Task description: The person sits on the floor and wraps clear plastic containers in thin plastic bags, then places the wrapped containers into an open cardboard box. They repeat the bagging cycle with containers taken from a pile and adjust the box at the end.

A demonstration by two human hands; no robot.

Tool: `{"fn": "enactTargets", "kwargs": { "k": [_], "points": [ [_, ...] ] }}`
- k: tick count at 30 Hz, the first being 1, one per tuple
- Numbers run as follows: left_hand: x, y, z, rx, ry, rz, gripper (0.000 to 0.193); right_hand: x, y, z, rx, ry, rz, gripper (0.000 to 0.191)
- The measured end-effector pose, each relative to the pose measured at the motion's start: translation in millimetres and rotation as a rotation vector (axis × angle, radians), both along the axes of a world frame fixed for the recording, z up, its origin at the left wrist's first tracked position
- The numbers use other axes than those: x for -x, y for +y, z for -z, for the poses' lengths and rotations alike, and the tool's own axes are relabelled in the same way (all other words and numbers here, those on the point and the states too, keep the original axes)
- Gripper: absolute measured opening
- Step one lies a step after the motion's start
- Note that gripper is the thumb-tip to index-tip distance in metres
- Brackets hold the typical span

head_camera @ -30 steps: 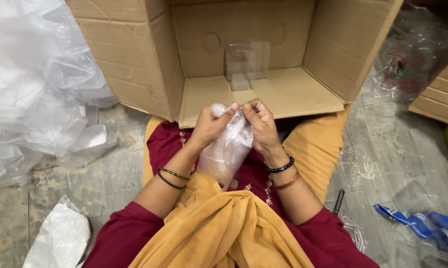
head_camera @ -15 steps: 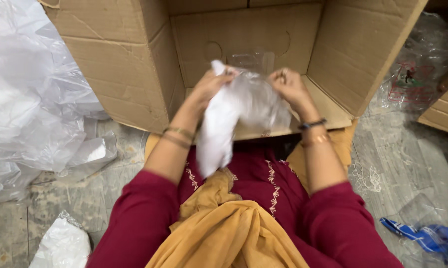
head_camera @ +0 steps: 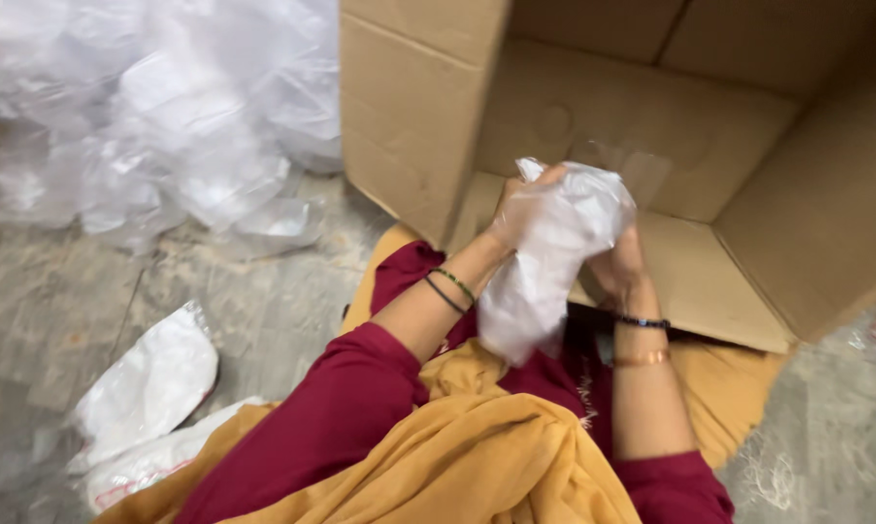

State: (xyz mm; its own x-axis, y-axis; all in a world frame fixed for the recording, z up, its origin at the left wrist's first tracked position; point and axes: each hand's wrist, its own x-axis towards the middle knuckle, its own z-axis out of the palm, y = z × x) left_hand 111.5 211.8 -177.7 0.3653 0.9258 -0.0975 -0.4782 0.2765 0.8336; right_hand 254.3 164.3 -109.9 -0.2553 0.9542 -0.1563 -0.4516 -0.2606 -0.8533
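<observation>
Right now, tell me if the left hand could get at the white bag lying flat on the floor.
Probably not at once. The left hand and the right hand both grip the clear plastic bag in front of the cardboard box. The white bag lies on that side with open floor between.

Count's two hands, left [head_camera: 517,212] and right [head_camera: 620,264], one plastic bag [head_camera: 546,260] between them, one open cardboard box [head_camera: 413,116], and four bangles total.
</observation>
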Motion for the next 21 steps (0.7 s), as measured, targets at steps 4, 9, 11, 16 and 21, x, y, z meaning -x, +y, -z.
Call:
{"fn": "enactTargets", "kwargs": {
  "k": [4, 9, 11, 16, 21],
  "points": [
    [60, -29, -15, -0.020, -0.007, 0.092, 0.031, 44, -45, -16, -0.304, -0.174, 0.176, 0.048],
    [142, -80, -14, 0.002, 0.090, 0.384, 0.031, 78, -87, -20, -0.606, -0.447, 0.205, 0.035],
    [171, -116, -8, 0.025, 0.059, 0.418, 0.031, 90, -93, -17, -0.564, -0.426, 0.107, 0.028],
    [225, -181, 1, 0.081, 0.018, 0.561, 0.031, 135, -100, 4, -0.063, -0.057, -0.372, 0.024],
    [276, -217, -2, 0.094, -0.320, 0.512, 0.031, 202, -92, 27, -0.126, -0.146, -0.556, 0.023]
  ]
}}
